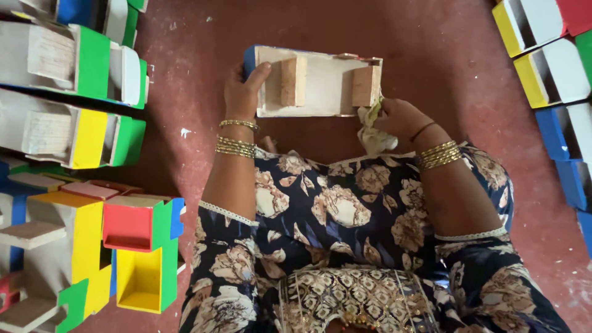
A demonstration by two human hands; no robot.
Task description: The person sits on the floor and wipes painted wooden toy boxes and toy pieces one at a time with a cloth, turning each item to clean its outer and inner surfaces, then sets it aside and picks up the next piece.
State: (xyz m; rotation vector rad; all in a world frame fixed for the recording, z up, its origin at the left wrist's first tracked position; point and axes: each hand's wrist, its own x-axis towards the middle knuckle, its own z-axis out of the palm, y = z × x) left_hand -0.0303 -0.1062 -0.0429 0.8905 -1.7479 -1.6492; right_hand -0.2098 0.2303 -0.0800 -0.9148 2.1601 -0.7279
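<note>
Left hand [243, 92] fingers clamp the upturned wooden toy truck [314, 80] above the floor [203, 68]; right hand [398, 117] fingers pinch a cloth [373, 135], and hard rubbing could twist the truck loose.

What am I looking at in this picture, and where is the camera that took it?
There is one picture, from a camera worn on a person's head, looking down at their own lap and hands. The person sits on a reddish-brown floor. The left hand grips the blue-painted end of an upturned white wooden toy body with two bare wood blocks inside. The right hand presses a crumpled pale cloth against the toy's other end. Both wrists wear gold bangles. On the person's left lie stacked painted wooden toy pieces in green, yellow, red and white. At the right edge stands a row of yellow, blue and white pieces.
</note>
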